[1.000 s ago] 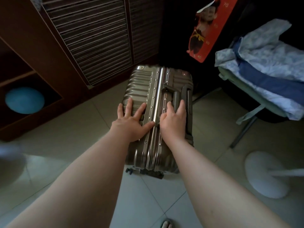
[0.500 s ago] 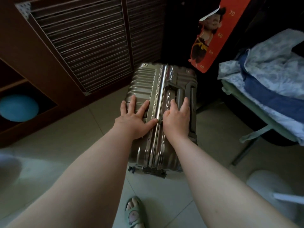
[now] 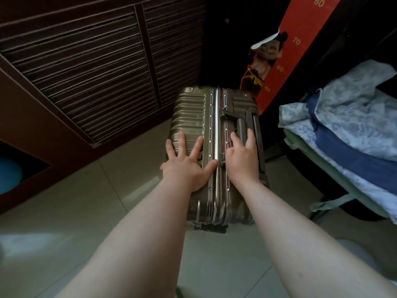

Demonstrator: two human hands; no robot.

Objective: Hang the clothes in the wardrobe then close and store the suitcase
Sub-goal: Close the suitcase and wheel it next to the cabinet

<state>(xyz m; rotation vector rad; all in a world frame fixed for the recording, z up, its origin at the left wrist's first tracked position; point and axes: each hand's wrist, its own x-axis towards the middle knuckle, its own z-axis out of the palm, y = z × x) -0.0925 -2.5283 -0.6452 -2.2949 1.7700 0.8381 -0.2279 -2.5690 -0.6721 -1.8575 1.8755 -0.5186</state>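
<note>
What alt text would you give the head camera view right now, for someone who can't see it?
Both hands press flat on a closed, ribbed metallic suitcase standing on the tiled floor: left hand spread on its left half, right hand by the handle. A slatted wardrobe door is to the left, folded bedding to the right.

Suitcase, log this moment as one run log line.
suitcase: closed, upright on floor | left hand: flat on it | right hand: flat on it | stage: storing
</note>
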